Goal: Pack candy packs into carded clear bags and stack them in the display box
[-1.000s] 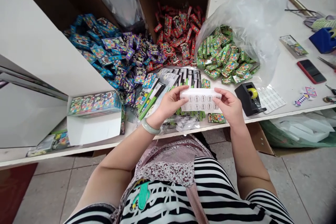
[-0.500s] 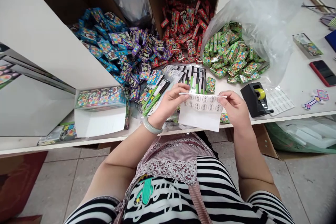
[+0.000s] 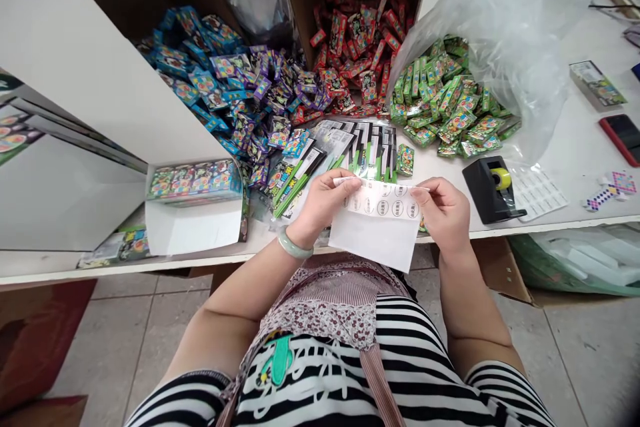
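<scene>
Between my hands I hold a white sheet of round stickers (image 3: 383, 205), with printed circles along its upper part and a blank lower part hanging toward me. My left hand (image 3: 327, 199) pinches its upper left corner, thumb on top. At the upper right corner, my right hand (image 3: 443, 210) grips the sheet between thumb and fingers. Just beyond the sheet lies a fanned stack of flat printed packages (image 3: 370, 147) with black and green edges. A small green box (image 3: 405, 160) sits beside that stack, near my right fingers.
Blue boxes (image 3: 200, 80), purple boxes (image 3: 265, 80) and red boxes (image 3: 357, 40) are heaped at the back. Green boxes (image 3: 450, 107) spill from a clear plastic bag (image 3: 530, 47). A tape dispenser (image 3: 487, 193), another sticker sheet (image 3: 543, 192) and a phone (image 3: 621, 137) lie right; an open display box (image 3: 193, 230) stands left.
The sticker sheet has come slightly lower and nearer to me and tilted, so its circles show larger. Both hands still hold its upper corners. The view has shifted a little.
</scene>
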A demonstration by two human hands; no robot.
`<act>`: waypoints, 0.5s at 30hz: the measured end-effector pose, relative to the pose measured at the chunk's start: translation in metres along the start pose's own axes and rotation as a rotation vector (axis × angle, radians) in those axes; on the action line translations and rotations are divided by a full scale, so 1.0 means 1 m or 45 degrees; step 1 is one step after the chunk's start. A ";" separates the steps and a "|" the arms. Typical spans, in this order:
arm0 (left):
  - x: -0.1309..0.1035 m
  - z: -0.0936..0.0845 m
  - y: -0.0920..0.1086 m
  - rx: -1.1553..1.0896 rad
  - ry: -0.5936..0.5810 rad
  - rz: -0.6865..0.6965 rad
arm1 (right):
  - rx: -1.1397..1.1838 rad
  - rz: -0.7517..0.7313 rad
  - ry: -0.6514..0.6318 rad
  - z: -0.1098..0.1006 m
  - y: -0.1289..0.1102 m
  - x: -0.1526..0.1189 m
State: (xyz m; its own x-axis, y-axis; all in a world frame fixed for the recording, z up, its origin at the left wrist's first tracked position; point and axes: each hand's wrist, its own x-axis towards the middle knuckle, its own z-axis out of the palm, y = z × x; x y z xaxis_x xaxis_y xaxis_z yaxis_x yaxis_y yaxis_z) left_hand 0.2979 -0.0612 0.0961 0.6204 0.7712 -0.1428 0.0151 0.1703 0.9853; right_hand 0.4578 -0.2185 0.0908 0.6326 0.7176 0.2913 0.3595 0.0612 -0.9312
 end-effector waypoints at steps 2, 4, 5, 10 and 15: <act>0.000 -0.002 -0.003 0.032 -0.014 0.053 | 0.069 0.036 -0.033 -0.001 0.001 0.001; 0.000 -0.004 -0.005 0.079 -0.066 0.149 | 0.121 0.063 -0.057 -0.002 0.001 0.002; 0.000 -0.005 -0.006 0.099 -0.095 0.199 | 0.130 0.062 -0.071 -0.003 0.001 0.002; 0.000 -0.008 -0.006 0.140 -0.197 0.379 | 0.002 -0.021 -0.224 -0.004 -0.009 0.006; -0.001 -0.007 -0.003 0.178 -0.217 0.380 | -0.110 -0.042 -0.245 -0.001 -0.021 0.012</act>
State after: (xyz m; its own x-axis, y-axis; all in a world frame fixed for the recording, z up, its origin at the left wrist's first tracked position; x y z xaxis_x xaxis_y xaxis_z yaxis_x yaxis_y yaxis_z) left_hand 0.2916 -0.0585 0.0932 0.7351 0.6591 0.1586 -0.0866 -0.1408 0.9863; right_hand 0.4583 -0.2115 0.1136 0.4794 0.8361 0.2665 0.4406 0.0333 -0.8971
